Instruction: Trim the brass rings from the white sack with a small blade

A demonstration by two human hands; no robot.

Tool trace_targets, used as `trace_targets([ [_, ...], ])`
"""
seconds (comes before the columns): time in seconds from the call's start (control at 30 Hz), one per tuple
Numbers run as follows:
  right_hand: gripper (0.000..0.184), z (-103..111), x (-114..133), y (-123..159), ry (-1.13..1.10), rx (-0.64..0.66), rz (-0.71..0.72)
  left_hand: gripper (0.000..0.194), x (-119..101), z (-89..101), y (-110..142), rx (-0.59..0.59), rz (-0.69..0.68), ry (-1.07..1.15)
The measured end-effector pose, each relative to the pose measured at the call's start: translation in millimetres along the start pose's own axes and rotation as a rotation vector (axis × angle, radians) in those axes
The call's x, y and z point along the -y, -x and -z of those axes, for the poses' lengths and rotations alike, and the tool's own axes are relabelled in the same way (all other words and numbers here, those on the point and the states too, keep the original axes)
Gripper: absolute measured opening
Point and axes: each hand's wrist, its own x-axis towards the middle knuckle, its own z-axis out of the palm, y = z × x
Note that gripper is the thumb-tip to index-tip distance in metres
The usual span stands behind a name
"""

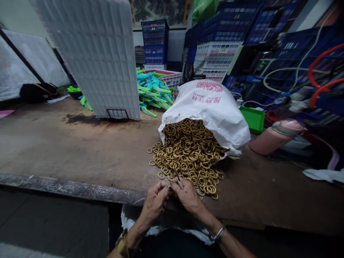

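Working close together at the near edge of a worn brown bench (113,150), two bare hands meet just in front of a spilled heap of gold-coloured round rings (188,156). The left hand (156,199) has its fingers curled together, thumb drawn in against the index finger; whether they pinch a ring is too small to tell. The right hand (188,196) has its fingers clamped on a slim, pointed tool with a pale grey body (179,182), its dark tip directed up and away toward the heap. The fingertips of both hands nearly meet.

The rings run out of the open mouth of a white plastic sack with red printing (206,104), which lies on its side on the bench; many are inside the mouth, others are spread in front of it, and a few lie singly at the left fringe. A shiny silver-coloured bangle (217,232) circles the right wrist.

To the right of the sack are a bright green rectangular tray (252,120) and a pink bottle with a grey band (271,138). Left of it, a tangle of turquoise and lime-green pieces (154,91) lies beside a tall white ribbed panel (104,68). Blue slatted plastic crates (155,43) are stacked behind.
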Motion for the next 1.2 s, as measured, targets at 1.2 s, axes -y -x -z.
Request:
trace_targets([
  [1.2, 0.020, -1.7, -4.0, 2.7, 0.201, -0.041, 0.157, 0.028, 9.3, 2.7, 3.6, 0.047, 0.005, 0.207],
])
